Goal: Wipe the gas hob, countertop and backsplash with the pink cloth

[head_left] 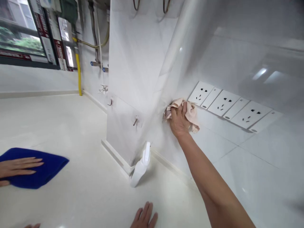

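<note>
My right hand [179, 122] presses a crumpled pale pink cloth [192, 115] against the glossy tiled wall, just left of a row of white sockets [220, 103]. The fingers are bent over the cloth and partly sunk in its folds. Low in the view, my left hand [144, 217] rests on the pale countertop [90, 196] with its fingers stretched out and nothing in them; the wrist is cut off by the frame. Between my two hands a white bottle [140, 167] stands on the countertop, close to the pillar's corner.
At the left, another person's hand [21, 167] lies flat on a blue cloth [51, 164]; fingertips [32, 226] show at the bottom edge. A tiled pillar [133, 79] juts out, with metal stubs [135, 122] sticking from it. A yellow pipe [79, 74] and window [21, 34] are behind.
</note>
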`<state>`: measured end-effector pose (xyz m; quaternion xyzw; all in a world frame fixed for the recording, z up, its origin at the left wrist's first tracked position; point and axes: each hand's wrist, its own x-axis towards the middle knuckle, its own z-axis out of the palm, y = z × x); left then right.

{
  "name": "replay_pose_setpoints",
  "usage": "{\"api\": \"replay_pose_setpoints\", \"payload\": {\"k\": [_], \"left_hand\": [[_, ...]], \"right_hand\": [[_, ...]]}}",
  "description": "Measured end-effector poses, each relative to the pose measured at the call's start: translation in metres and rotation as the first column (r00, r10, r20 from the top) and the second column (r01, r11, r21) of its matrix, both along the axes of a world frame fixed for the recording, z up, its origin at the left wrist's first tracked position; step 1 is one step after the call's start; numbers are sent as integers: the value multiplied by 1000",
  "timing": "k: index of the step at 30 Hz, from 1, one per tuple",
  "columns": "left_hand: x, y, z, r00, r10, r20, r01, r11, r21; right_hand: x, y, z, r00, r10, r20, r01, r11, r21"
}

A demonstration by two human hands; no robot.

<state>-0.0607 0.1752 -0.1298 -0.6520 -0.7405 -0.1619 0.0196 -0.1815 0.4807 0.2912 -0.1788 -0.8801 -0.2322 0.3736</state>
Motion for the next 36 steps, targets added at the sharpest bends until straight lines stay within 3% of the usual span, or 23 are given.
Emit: {"api": "replay_pose_setpoints", "payload": {"k": [3,7,10,14,17,19,22,27,30,36], "left_hand": [[2,0,2,1000,8,28,-6,996,-90],[4,-2,14,997,12,76,2,984,-180],[4,-5,25,996,12,87,9,973,-231],[4,-9,29,998,1,68,15,974,-226],[4,-11,26,999,-17,33,23,980,-196],[4,-13,25,1000,-23,6,24,985,-170],[5,-16,29,998,9,-57,-14,996,-90],[4,-19,45,981,70,-178,-45,989,140],[0,-19,55,973,81,-218,-32,975,218],[-9,-17,73,964,47,-262,17,972,235]], "right_hand": [[8,0,-20,989,54,140,-53,999,-11],[11,0,-63,966,81,244,-59,994,-94],[10,-3,-104,953,117,280,-59,976,-208],[17,-17,-170,889,198,412,-9,909,-417],[22,-33,-216,854,232,466,17,882,-471],[18,-42,-235,854,229,466,27,876,-481],[9,-46,-242,853,238,464,27,868,-496],[16,-42,-236,846,257,467,40,844,-535],[35,-43,-240,862,233,450,72,823,-564],[94,-37,-256,892,158,424,141,793,-592]]}}
